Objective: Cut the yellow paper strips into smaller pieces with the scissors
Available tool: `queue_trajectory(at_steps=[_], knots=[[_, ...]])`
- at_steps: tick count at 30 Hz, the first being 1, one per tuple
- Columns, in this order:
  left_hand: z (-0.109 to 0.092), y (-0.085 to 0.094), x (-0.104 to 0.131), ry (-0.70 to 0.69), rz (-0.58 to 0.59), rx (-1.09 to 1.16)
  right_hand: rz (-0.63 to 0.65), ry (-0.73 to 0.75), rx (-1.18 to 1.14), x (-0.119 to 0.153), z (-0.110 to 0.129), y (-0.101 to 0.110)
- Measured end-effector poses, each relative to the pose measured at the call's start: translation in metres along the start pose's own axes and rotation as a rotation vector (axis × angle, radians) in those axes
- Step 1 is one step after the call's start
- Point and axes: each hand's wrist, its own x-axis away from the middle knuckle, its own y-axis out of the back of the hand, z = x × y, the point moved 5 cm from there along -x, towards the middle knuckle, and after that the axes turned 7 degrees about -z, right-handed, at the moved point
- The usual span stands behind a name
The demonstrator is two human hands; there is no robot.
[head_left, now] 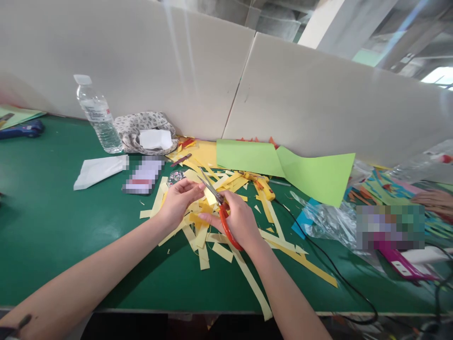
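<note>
Closest to the table's front edge, a long pale strip point(255, 285) lies slanting; it looks thin and light, and probably it bends under its own weight. Further in, the right hand point(242, 219) grasps the scissors point(226, 224) by their red handle, with the blades pointing away and toward the left. The scissors should be stiff and the heaviest thing in use here; the handle is the safe place to hold, because the metal is likely slippery and sharp. The left hand point(179, 200) seems to pinch a small paper piece point(210, 196) at the blades, above the pile of yellow cuttings point(204, 257). This piece must be almost weightless, easy to crease or tear, so its edge is best taken lightly between thumb and finger. Behind the pile rest a yellow glue gun point(264, 185) and, against the partition point(311, 104), a curling green sheet point(244, 156), apparently somewhat stiffer.
</note>
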Motion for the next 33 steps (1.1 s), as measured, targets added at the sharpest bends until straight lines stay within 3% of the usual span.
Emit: queue_trajectory(at_steps=[13, 22, 33], knots=[[0.000, 0.000, -0.001, 0.052, 0.022, 0.024, -0.050, 0.066, 0.030, -0.001, -0.002, 0.000], [0.003, 0.002, -0.008, 0.202, 0.082, 0.049, -0.070, 0.088, 0.070, -0.002, -0.005, -0.001], [0.005, 0.005, -0.010, 0.273, 0.100, 0.071, -0.065, 0.112, 0.052, -0.002, -0.004, -0.002]])
